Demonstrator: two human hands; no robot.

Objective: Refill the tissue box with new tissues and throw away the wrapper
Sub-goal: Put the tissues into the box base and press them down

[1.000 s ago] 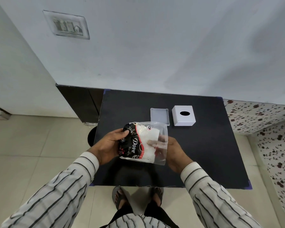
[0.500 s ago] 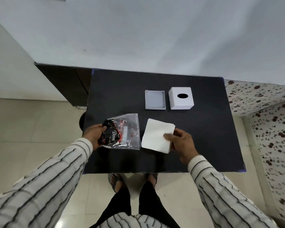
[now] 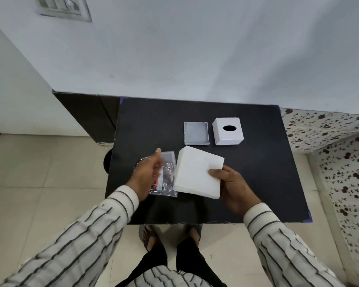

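My right hand (image 3: 233, 187) grips a white stack of tissues (image 3: 197, 172) by its near right corner, just above the black table (image 3: 257, 172). The clear plastic wrapper (image 3: 166, 179) with black and red print lies flat on the table left of the stack. My left hand (image 3: 147, 175) hovers over the wrapper with fingers spread, blurred, holding nothing. Further back, the tissue box's grey base tray (image 3: 196, 133) sits open and empty. To its right stands the white tissue box cover (image 3: 228, 131) with an oval slot on top.
A white wall rises right behind the table. A dark cabinet (image 3: 87, 114) stands at the back left. Tiled floor lies to the left, and a flower-patterned surface (image 3: 336, 154) to the right. My feet show under the table's near edge.
The tissue stack came out of the wrapper and stays in my right hand. My left hand laid the wrapper on the table and let go of it.
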